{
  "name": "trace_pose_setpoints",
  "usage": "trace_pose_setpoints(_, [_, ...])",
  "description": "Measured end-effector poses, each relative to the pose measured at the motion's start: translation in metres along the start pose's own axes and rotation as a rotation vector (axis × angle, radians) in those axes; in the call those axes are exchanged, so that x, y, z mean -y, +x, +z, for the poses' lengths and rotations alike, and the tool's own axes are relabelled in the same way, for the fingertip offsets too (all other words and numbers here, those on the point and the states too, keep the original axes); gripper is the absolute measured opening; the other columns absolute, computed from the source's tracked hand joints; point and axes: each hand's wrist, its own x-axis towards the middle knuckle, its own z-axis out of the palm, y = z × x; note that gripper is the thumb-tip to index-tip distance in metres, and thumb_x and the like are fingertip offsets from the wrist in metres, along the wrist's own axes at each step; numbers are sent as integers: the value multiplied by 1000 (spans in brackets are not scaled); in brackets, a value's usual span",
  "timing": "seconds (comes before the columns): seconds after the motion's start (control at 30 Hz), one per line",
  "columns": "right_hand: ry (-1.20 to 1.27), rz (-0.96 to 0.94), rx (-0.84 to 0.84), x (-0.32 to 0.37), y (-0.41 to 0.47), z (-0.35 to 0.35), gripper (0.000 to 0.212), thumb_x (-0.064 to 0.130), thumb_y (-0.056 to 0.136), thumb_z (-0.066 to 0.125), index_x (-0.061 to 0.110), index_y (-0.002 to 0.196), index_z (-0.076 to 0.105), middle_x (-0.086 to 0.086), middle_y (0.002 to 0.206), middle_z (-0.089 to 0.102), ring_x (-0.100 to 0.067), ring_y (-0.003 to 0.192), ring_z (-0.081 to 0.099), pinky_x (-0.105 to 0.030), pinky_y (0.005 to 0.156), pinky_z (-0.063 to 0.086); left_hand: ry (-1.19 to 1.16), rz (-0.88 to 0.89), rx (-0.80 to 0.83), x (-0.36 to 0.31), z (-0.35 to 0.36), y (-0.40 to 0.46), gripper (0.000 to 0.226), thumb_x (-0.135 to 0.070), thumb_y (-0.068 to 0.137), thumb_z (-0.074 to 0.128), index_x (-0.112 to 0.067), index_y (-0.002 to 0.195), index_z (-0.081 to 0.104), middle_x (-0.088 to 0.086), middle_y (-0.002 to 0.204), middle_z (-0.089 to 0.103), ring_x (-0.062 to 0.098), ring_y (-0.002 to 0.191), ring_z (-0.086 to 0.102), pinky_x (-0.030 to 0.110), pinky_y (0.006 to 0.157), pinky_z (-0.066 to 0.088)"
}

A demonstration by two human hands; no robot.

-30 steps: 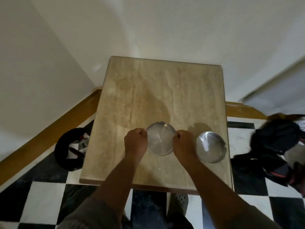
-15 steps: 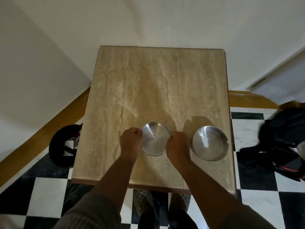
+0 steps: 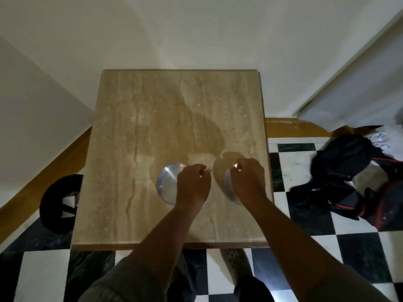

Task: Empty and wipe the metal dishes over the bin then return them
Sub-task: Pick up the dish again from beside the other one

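Observation:
Two round metal dishes stand side by side on the near half of the beige stone table [image 3: 152, 110]. My left hand [image 3: 193, 185] lies over the right half of the left dish [image 3: 166, 184], fingers curled and pinched at its far right rim. My right hand [image 3: 247, 182] covers most of the right dish [image 3: 227, 189], fingers closed on its far rim, where a glint of metal shows. Both dishes rest on the tabletop, and what they hold is hidden. The black bin [image 3: 57, 203] stands on the floor to the left of the table, with pale rubbish inside.
A black bag with red trim [image 3: 349, 177] lies on the black-and-white checkered floor to the right. White walls with a yellow skirting close in behind and to the left. My feet [image 3: 234, 260] show under the table's near edge.
Both hands left the sides of the left dish and shifted right. The left hand now lies across that dish and the right hand sits on the right dish. The camera also moved.

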Motion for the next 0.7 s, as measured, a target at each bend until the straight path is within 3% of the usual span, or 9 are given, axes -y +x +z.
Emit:
trace_pose_setpoints(0.07, [-20,-49,15,-25,14,-20,32,20,99,50,9,126,65,-11,129,64,-26,118,61,-38,103,49,36,-13,66,-18,21,-3,27,-23,93,53,-10,103,74,10,107,74,26,103,65,35,93,45])
trace_pose_setpoints(0.2, [37,-86,40,-64,30,-41,36,14,95,56,11,130,62,-13,138,56,-28,127,54,-43,106,47,103,-86,72,-29,52,-7,32,-21,91,55,-9,117,69,11,122,70,28,117,60,29,93,39])
trace_pose_setpoints(0.3, [73,-135,62,-89,40,-48,38,14,94,60,11,132,61,-13,138,55,-28,127,54,-41,105,49,113,-174,76,-39,71,-16,23,-18,85,54,-9,97,72,8,97,72,28,95,65,26,69,36])
trace_pose_setpoints(0.47, [41,-136,210,-99,50,-39,31,15,96,54,6,123,64,-15,123,64,-30,111,64,-39,94,56,174,-331,82,-41,81,-20,13,-13,78,57,-7,77,69,0,66,61,15,59,55,23,46,31])
trace_pose_setpoints(0.7, [-54,-105,218,-104,55,-29,28,11,98,50,4,121,65,-16,119,67,-31,109,66,-40,92,58,144,-322,47,-35,90,-22,13,-7,79,57,-10,74,69,-5,61,58,5,55,52,18,45,31])
